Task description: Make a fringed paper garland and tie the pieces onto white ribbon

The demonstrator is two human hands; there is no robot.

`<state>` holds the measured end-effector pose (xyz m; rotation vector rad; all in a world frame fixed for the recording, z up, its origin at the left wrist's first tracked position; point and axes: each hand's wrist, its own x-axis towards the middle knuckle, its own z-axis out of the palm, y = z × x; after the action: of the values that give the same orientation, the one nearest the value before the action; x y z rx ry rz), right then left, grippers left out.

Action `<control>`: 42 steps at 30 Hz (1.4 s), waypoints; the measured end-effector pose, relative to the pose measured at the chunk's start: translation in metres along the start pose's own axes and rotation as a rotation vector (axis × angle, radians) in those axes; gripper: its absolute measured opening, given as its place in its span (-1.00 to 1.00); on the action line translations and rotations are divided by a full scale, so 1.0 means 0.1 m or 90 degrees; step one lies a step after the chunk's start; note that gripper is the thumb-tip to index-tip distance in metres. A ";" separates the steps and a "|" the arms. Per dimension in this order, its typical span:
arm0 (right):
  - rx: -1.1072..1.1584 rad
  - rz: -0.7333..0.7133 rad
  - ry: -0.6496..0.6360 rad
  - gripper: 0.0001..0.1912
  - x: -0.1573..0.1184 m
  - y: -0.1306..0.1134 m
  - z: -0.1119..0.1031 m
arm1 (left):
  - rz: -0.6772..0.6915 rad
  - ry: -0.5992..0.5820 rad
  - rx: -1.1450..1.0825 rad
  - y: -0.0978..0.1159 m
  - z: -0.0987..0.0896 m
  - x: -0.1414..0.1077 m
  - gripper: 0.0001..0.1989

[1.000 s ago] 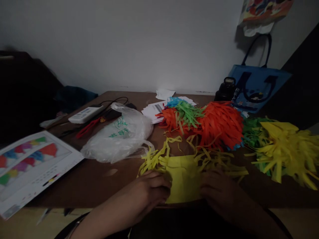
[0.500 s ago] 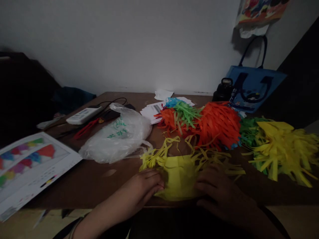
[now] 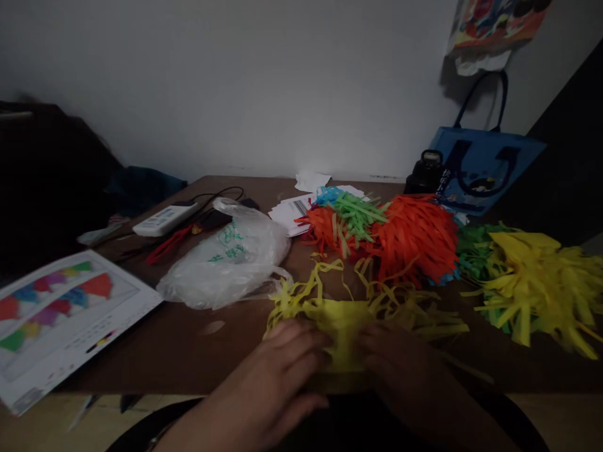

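Note:
A sheet of yellow tissue paper point(image 3: 346, 342) with cut fringe strips lies at the table's front edge. My left hand point(image 3: 289, 364) rests on its left part, fingers stretched out and thumb apart. From the right, my right hand point(image 3: 393, 358) reaches over the paper's other side, its fingers extended flat; it is dark and a little blurred. The yellow fringe point(image 3: 414, 307) spreads loosely beyond both hands. Parts of the sheet are hidden under the fingers.
Behind lie a red tassel bunch point(image 3: 414, 235), a green one point(image 3: 355, 213) and a yellow one point(image 3: 541, 282). To the left are a plastic bag point(image 3: 230, 263), a power strip point(image 3: 164, 220) and a printed sheet point(image 3: 80, 320). A black bottle point(image 3: 424, 172) stands before a blue bag point(image 3: 490, 163).
Both hands have moved inward over the yellow tissue paper, covering more of it. My left thumb now sticks out apart from the fingers. The view has shifted slightly.

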<state>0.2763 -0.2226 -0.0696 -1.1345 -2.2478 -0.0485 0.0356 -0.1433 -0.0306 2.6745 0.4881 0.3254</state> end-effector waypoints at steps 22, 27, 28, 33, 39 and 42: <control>-0.076 -0.038 0.025 -0.73 -0.15 -0.07 0.14 | -0.055 0.188 0.283 -0.18 -0.05 -0.05 -0.67; -0.035 -0.033 -0.015 -0.69 -0.15 -0.06 0.05 | 0.074 0.023 0.071 0.14 0.23 0.15 -0.66; -0.026 -0.028 -0.015 -0.69 -0.17 -0.05 0.04 | 0.059 0.028 0.049 0.14 0.27 0.18 -0.71; -0.012 0.031 -0.006 -0.68 -0.28 0.05 0.09 | -0.043 0.040 0.008 0.07 0.29 0.17 -0.76; -0.149 0.201 0.141 -0.58 -0.09 0.09 0.20 | -0.238 0.001 0.043 0.04 0.21 0.31 -0.74; -0.144 0.238 0.144 -0.60 0.03 0.13 0.22 | -0.295 -0.027 0.108 -0.03 0.19 0.44 -0.74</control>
<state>0.2736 -0.2056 -0.0894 -1.5688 -1.8374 -0.2694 0.0805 -0.1308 -0.0424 2.6133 1.1367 0.0928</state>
